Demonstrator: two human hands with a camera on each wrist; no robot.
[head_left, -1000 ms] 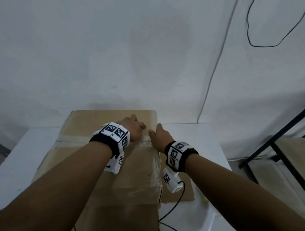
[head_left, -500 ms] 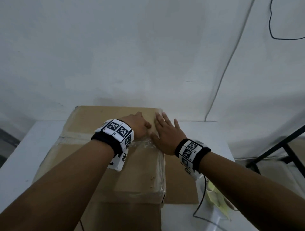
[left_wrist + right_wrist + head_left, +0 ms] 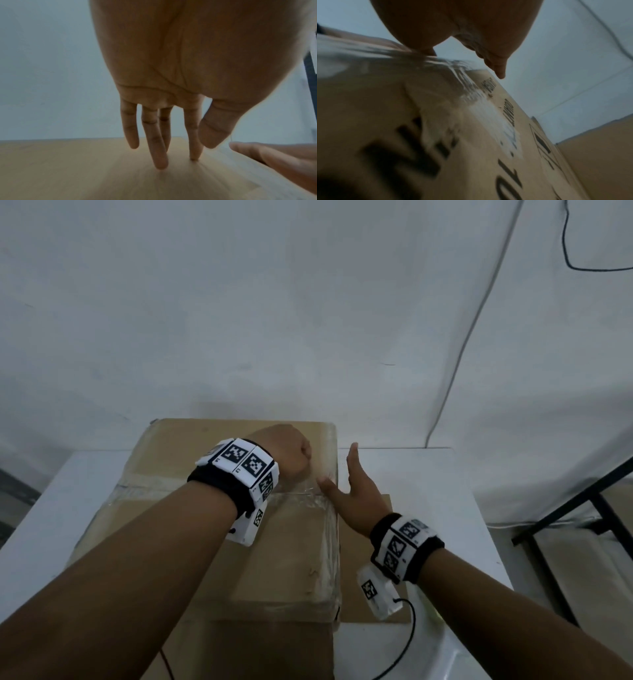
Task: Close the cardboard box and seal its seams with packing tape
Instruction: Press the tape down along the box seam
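The closed cardboard box (image 3: 284, 559) stands on a white table (image 3: 428, 491). Clear packing tape (image 3: 154, 484) crosses its top seam and runs along its right edge. My left hand (image 3: 291, 453) is over the far right part of the top. In the left wrist view its straight fingers (image 3: 193, 155) point down, and their tips touch the cardboard (image 3: 68, 169). My right hand (image 3: 352, 484) lies flat against the box's right side, thumb on the taped top edge. The right wrist view shows wrinkled tape (image 3: 481, 108) folded over the printed side (image 3: 488, 169).
A flat cardboard sheet (image 3: 349, 607) lies on the table against the box's right side. A black metal frame (image 3: 582, 508) stands to the right of the table. A white wall with a thin cable (image 3: 462, 354) is close behind. A black wire (image 3: 407, 645) trails from my right wrist.
My right hand slid off the box top to its right side, thumb staying on the edge. The left hand shifted a little farther back on the top.
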